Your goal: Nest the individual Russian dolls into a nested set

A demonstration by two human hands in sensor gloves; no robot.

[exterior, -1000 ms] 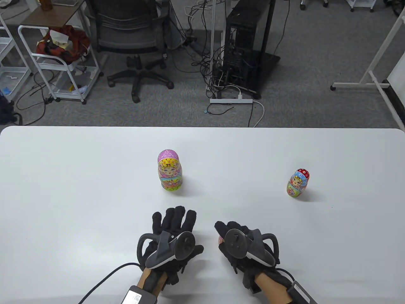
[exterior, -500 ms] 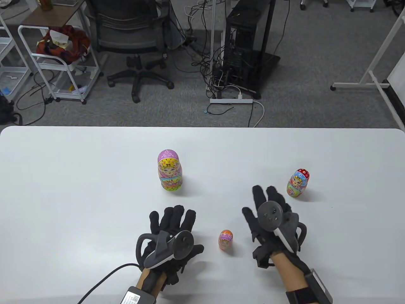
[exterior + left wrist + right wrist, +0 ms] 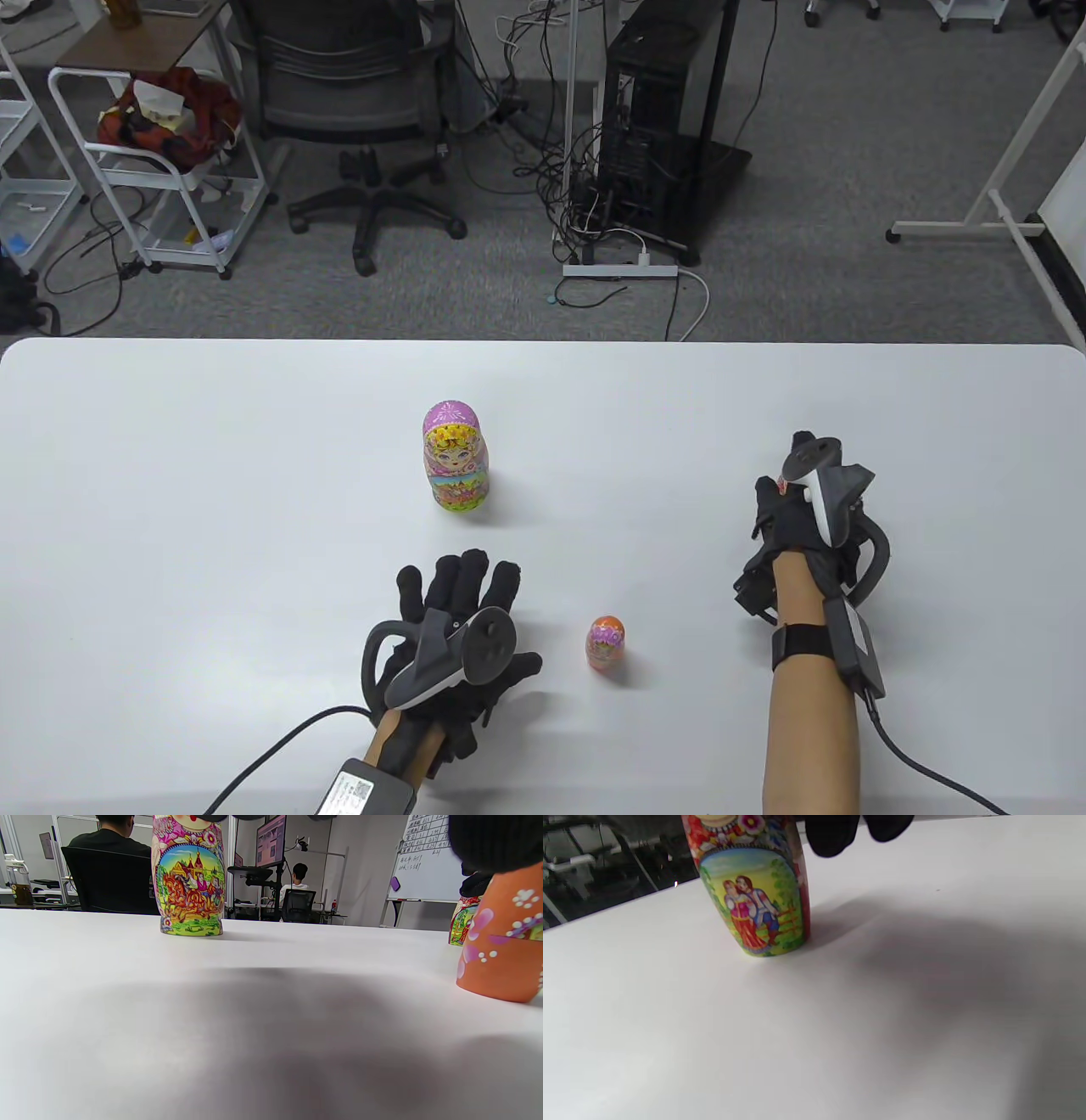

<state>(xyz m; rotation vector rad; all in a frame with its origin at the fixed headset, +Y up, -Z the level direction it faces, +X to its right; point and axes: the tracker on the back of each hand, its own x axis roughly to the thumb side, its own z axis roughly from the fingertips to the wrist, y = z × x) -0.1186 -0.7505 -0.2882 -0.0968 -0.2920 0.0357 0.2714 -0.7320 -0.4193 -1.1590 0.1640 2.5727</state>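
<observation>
1. The three dolls stand upright and well apart on the white table [image 3: 170, 475]. The largest, the purple-capped doll [image 3: 456, 458], is near the middle. The small orange doll [image 3: 604, 643] stands near the front edge, between the two hands. The red-and-blue doll [image 3: 755, 891] is out to the right.
2. By the look of it, nesting has hardly begun: every doll is closed and alone, none opened, none inside another. All the opening, inserting and closing is left.
3. The right hand [image 3: 802, 518] is over the red-and-blue doll and hides nearly all of it in the table view. In the right wrist view, dark fingertips [image 3: 831, 834] hang by the doll's upper part, but whether they grip it or merely hover cannot be told.
4. The left hand [image 3: 454, 628] lies flat on the table with fingers spread, holding nothing.
5. The wrist views cut off the dolls' heads, so their seams are hard to judge.
</observation>
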